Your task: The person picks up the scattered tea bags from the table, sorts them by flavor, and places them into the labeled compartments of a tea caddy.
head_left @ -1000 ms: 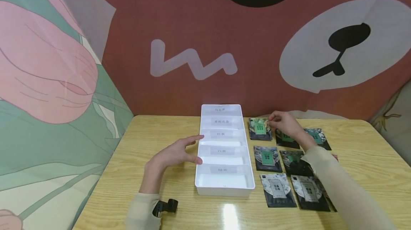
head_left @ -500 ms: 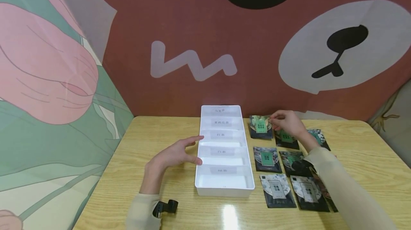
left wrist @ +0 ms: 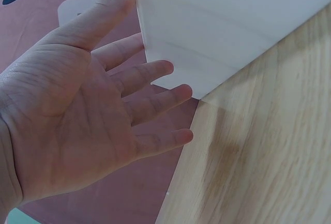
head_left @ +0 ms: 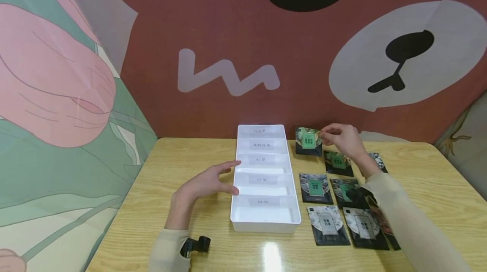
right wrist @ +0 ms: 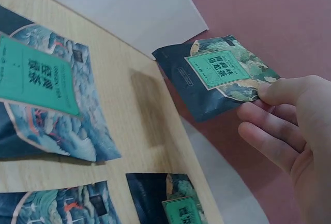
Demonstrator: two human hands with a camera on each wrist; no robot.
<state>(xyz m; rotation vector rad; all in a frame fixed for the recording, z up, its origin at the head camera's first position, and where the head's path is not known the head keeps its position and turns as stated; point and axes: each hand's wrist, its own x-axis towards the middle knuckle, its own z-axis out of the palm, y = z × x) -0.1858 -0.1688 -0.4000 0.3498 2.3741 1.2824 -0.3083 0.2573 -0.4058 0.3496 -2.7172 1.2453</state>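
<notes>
Between thumb and fingers, my right hand (head_left: 345, 141) pinches one edge of a dark tea packet (right wrist: 207, 76) with a green label. The packet is raised off the table beside the far right side of a white divided box (head_left: 266, 226); its shadow falls on the wood in the right wrist view. My left hand (head_left: 205, 182) touches the box's left side with thumb and forefinger tips. In the left wrist view that hand's other fingers are extended and spread beside the box wall (left wrist: 217, 27). The box has several labelled compartments in a row.
Several more tea packets lie in rows right of the box, such as a green-labelled packet (head_left: 316, 188) and a white-labelled packet (head_left: 328, 225). My right sleeve covers some of them. A printed backdrop (head_left: 228, 111) rises behind the wooden table (head_left: 190, 149).
My right hand has lifted the pinched tea packet off the table, up and away from the packets near it. The left hand stays at the box.
</notes>
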